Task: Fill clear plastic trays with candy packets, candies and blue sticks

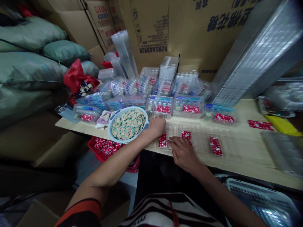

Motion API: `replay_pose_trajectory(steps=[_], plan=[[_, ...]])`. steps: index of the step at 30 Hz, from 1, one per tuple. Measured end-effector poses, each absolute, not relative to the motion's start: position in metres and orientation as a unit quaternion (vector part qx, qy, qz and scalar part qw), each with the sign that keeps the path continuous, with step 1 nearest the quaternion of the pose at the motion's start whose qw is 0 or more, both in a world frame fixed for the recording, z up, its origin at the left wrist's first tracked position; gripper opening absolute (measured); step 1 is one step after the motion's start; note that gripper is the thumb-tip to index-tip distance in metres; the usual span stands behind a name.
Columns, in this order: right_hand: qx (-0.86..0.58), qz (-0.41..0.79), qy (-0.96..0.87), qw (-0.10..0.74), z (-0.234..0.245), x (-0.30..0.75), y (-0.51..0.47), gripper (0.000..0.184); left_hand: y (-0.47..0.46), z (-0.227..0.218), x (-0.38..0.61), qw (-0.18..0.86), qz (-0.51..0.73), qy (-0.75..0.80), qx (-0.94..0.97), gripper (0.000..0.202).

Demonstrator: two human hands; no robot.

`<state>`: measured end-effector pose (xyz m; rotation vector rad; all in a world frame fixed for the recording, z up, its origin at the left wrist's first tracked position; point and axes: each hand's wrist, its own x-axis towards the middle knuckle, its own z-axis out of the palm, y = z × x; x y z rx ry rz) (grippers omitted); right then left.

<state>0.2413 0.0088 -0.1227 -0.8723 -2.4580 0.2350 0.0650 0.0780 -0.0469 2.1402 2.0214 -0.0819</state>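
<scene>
The left hand (156, 127) is curled at the middle of the wooden table (236, 157), right by a round bowl (111, 127). It may be closed, but I cannot tell if it holds anything. The right hand (183, 154) is open, and its fingers (174, 142) lie flat on a clear plastic tray (174, 132), just beside a red card (163, 140). More red cards (215, 146) lie in clear trays to the right.

The bowl, left of the hands, is full of small green and orange sweets (127, 124). Below it, a red basket (94, 146) holds many red packets (106, 146). Behind the hands, clear trays (159, 106) hold small colored things and red cards. A tall stack of clear trays (258, 53) leans at the upper right. Green sacks (30, 66) fill the upper left.
</scene>
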Motion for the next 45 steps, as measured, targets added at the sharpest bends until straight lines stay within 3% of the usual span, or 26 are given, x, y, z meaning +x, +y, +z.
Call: replay_pose_trajectory(steps=[7,12,18,22,25,29,33,37,39,45], plan=[[-0.307,0.050,-0.914,0.259,-0.132,0.242,0.009,0.043,0.049,-0.033,0.053,0.101,-0.055,0.593,0.797,0.028],[-0.305,0.059,-0.909,0.278,-0.123,0.236,0.016,0.041,0.032,-0.008,-0.031,0.006,0.092,0.745,0.661,0.042],[-0.269,0.112,-0.913,0.286,-0.070,0.164,0.045,0.045,0.022,-0.014,-0.102,0.014,0.029,0.815,0.579,0.031],[-0.270,0.061,-0.932,0.233,-0.042,0.090,0.065,0.041,0.023,-0.033,-0.111,0.012,0.165,0.823,0.544,0.027],[-0.270,0.011,-0.947,0.174,-0.036,0.050,0.079,0.037,0.024,-0.046,-0.117,0.015,0.333,0.802,0.496,0.020],[-0.272,0.030,-0.953,0.132,-0.039,0.027,0.093,0.028,0.025,-0.059,-0.127,0.115,0.557,0.710,0.415,0.007],[-0.318,0.118,-0.922,0.186,-0.047,0.019,0.104,0.022,0.026,-0.062,-0.131,0.146,0.658,0.630,0.386,0.025],[-0.314,0.398,-0.807,0.304,-0.061,0.008,0.107,0.016,0.025,-0.061,-0.129,0.169,0.640,0.644,0.383,0.030],[-0.292,0.472,-0.758,0.343,-0.067,0.002,0.105,0.019,0.024,-0.061,-0.127,0.186,0.622,0.642,0.408,0.030],[-0.299,0.374,-0.790,0.382,-0.072,-0.004,0.097,0.020,0.022,-0.059,-0.123,0.228,0.603,0.610,0.461,0.033]])
